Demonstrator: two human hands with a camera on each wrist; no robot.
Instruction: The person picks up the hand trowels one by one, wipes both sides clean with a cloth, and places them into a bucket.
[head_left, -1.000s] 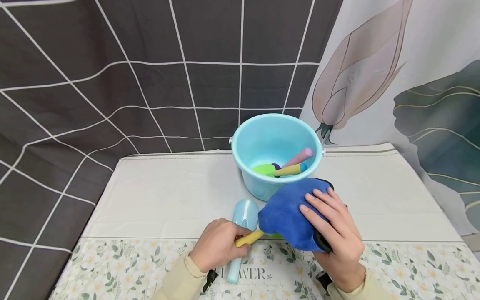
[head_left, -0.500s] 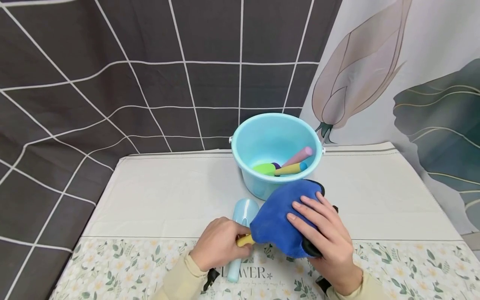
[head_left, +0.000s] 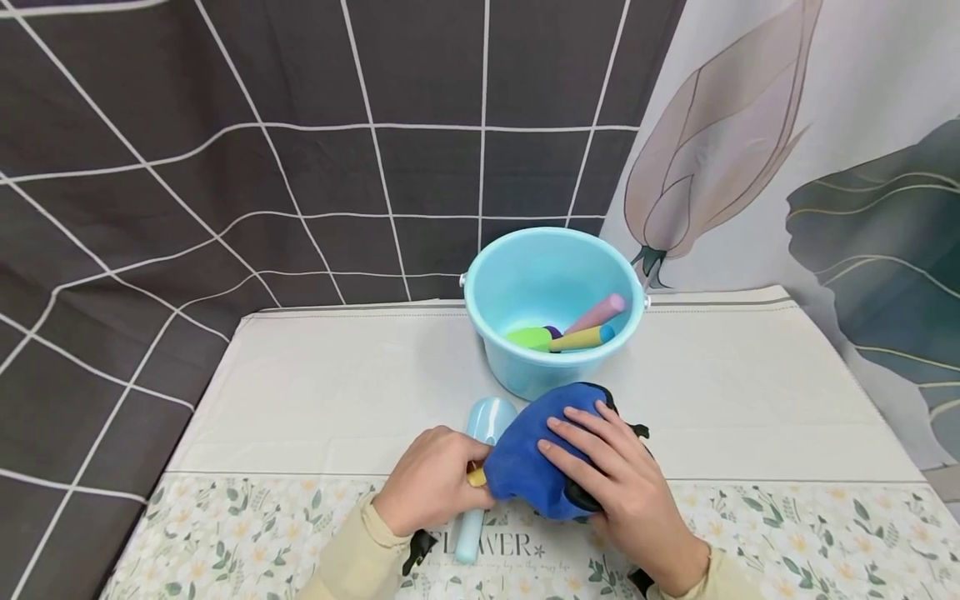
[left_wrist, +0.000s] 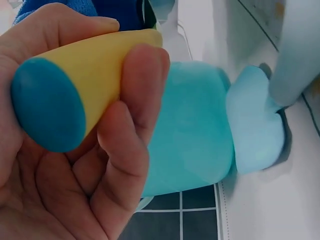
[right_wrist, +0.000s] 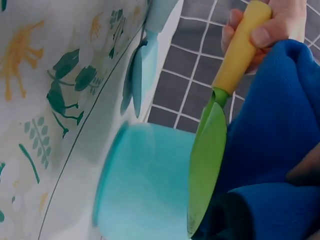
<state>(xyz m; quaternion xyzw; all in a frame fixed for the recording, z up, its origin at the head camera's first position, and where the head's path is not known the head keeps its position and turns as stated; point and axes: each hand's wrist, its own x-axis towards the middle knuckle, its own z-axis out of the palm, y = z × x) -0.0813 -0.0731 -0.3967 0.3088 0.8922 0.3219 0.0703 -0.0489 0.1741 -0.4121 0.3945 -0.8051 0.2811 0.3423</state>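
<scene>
In the head view my left hand [head_left: 427, 483] pinches the yellow handle of a toy shovel [head_left: 476, 477]. That handle ends in a blue cap, seen close in the left wrist view, between thumb and curled fingers. A blue cloth [head_left: 525, 467] with black edging covers the shovel's blade from above. My right hand [head_left: 611, 479] holds this cloth, fingers spread across its top, thumb against its underside. From the right wrist, the green blade [right_wrist: 207, 160] shows beside the cloth, which lies along it. Under my left hand a light blue scoop [head_left: 491, 419] lies on the table.
Behind the hands stands a light blue bucket [head_left: 513, 367]. Inside it lie a green piece [head_left: 531, 337], a pink handle [head_left: 600, 312] and a yellow handle [head_left: 577, 339] with a blue end. A dark gridded curtain [head_left: 420, 167] hangs behind the table [head_left: 337, 392].
My right hand and the cloth have slid left and toward me along the shovel, now close to my left hand. Less of the yellow handle shows. The left hand has barely moved.
</scene>
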